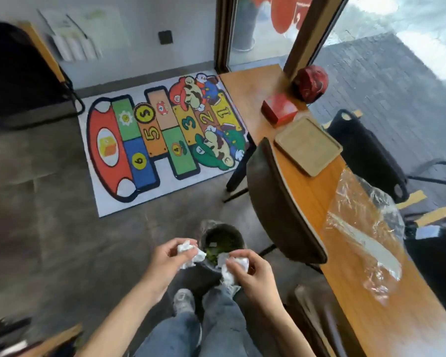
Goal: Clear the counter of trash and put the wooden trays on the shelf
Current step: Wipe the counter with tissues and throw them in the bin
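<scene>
Both hands hover over the trash bin (222, 240): the left hand (165, 258) pinches a crumpled tissue (188, 253) just left of the bin's rim, and the right hand (252, 276) closes its fingers on a second crumpled wad (232, 269) at the bin's near edge. A wooden tray (308, 145) lies on the counter (345, 292), well beyond and to the right of the bin, with clear plastic wrap (363, 228) nearer. The bin's base is hidden by the hands and legs, and its contents are blurred.

Two hands, the left hand (165, 256) at six o'clock and the right hand (250, 276) beside it, each held one crumpled paper wad (188, 252) (233, 266). One bin (220, 240) stood at six, one wooden tray (308, 145) at three, one plastic sheet (363, 228) at four.
</scene>
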